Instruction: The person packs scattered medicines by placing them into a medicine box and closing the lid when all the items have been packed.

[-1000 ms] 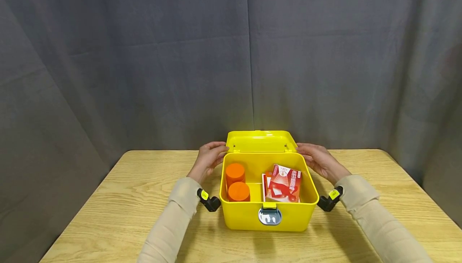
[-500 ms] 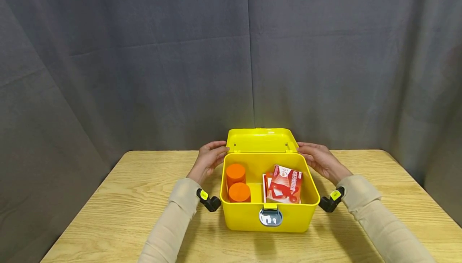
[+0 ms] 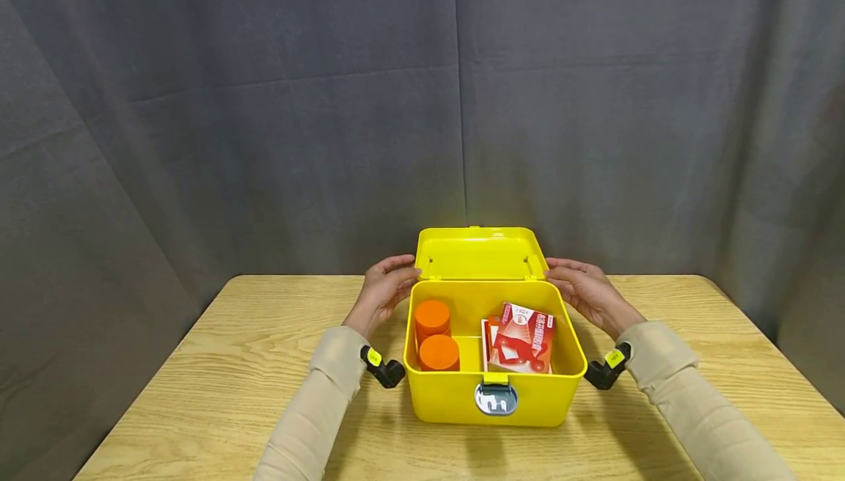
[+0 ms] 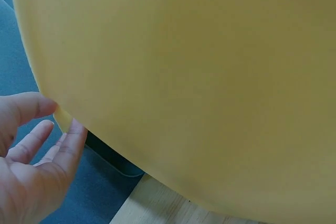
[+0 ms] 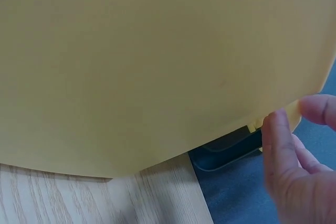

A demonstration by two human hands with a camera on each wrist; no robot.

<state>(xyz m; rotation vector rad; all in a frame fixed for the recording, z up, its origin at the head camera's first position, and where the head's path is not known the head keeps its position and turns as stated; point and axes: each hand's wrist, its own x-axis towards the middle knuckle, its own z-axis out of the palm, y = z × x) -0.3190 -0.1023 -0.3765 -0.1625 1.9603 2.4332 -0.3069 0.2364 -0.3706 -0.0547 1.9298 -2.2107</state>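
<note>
A yellow storage box [image 3: 442,402] stands on the table with its hinged lid [image 3: 478,254] tipped back behind it. At the lid's left edge, my left hand [image 3: 381,292] pinches it between thumb and fingers. My right hand [image 3: 589,295] grips the opposite edge the same way; in the right wrist view a sliver of lid shows between its thumb and fingertips [image 5: 278,116]. Inside the box, two orange round-topped containers [image 3: 432,316] fill the left side. A red and white carton [image 3: 524,338] leans at the right, over another carton [image 3: 485,342].
A grey latch [image 3: 496,399] sits on the box's front wall. Behind the lid, a dark handle [image 4: 113,156] appears in the left wrist view. The wooden table [image 3: 277,364] ends close behind the box, before a grey curtain [image 3: 330,136].
The lid has swung slightly upward, its far edge rising in view. Both hands keep their hold on its sides and barely shift. The box's contents stay put.
</note>
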